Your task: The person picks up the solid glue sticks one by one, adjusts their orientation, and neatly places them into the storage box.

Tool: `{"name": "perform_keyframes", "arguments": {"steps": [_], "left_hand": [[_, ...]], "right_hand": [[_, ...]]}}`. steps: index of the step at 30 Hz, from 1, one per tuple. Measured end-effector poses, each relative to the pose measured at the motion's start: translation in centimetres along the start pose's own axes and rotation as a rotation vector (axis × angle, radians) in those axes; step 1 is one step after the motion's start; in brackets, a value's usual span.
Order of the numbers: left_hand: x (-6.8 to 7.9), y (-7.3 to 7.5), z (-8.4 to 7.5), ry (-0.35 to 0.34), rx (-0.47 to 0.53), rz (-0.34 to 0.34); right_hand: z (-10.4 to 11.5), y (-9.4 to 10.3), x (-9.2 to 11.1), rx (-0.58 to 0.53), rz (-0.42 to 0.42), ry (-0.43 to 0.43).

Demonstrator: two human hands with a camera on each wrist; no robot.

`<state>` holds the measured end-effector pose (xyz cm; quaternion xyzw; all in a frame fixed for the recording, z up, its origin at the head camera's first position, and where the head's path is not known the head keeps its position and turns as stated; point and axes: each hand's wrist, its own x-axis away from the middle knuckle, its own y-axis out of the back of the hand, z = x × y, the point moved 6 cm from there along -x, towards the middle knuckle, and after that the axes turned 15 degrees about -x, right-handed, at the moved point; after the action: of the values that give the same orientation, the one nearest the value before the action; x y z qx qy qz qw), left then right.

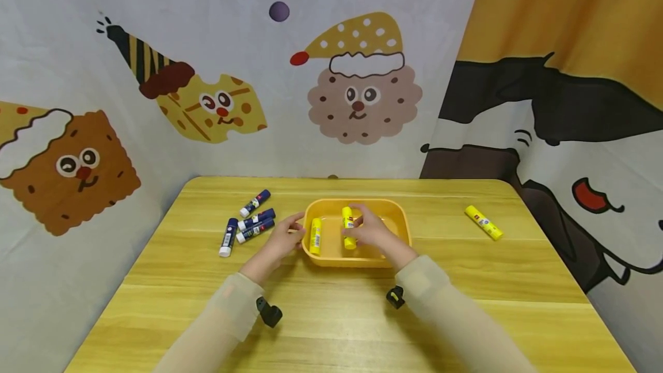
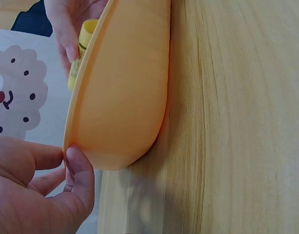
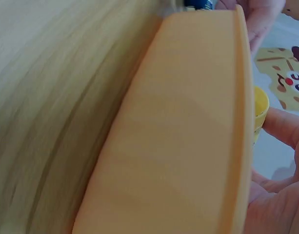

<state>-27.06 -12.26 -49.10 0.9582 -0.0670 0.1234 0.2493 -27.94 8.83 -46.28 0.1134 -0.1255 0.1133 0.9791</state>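
Pinching a yellow glue stick [image 1: 348, 227], right hand [image 1: 371, 229] holds it over the orange tray [image 1: 357, 262]; left hand [image 1: 286, 238] pinches tray's left rim. Inside tray: second yellow stick [image 1: 315, 237], left end. Tray smooth, rounded-rectangular, sloped walls. Outside: four navy cylindrical sticks [image 1: 228, 236] left, one yellow stick on the right [image 1: 484, 223], wood-grain table [image 1: 331, 315].

An orange-yellow, round-cornered tray [image 1: 357, 262] is sitting just below the frame's centre, its left rim being pinched by the left hand [image 1: 285, 236]; a yellow glue stick [image 1: 347, 219], being gripped by the right hand [image 1: 373, 230], is pointing toward the frame's top over the tray's interior
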Motion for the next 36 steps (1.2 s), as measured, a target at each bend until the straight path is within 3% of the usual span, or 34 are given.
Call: {"name": "perform_keyframes", "arguments": {"steps": [19, 26, 36], "left_hand": [[0.2, 0.2, -0.2, -0.018, 0.01, -0.008], [0.1, 0.0, -0.1, 0.002, 0.014, -0.01], [0.1, 0.0, -0.2, -0.004, 0.008, -0.009]], "right_hand": [[-0.3, -4.5, -1.3, 0.247, -0.026, 0.021], [0.1, -5.8, -1.3, 0.256, 0.002, 0.026], [-0.2, -6.3, -2.0, 0.277, -0.034, -0.034]]}}
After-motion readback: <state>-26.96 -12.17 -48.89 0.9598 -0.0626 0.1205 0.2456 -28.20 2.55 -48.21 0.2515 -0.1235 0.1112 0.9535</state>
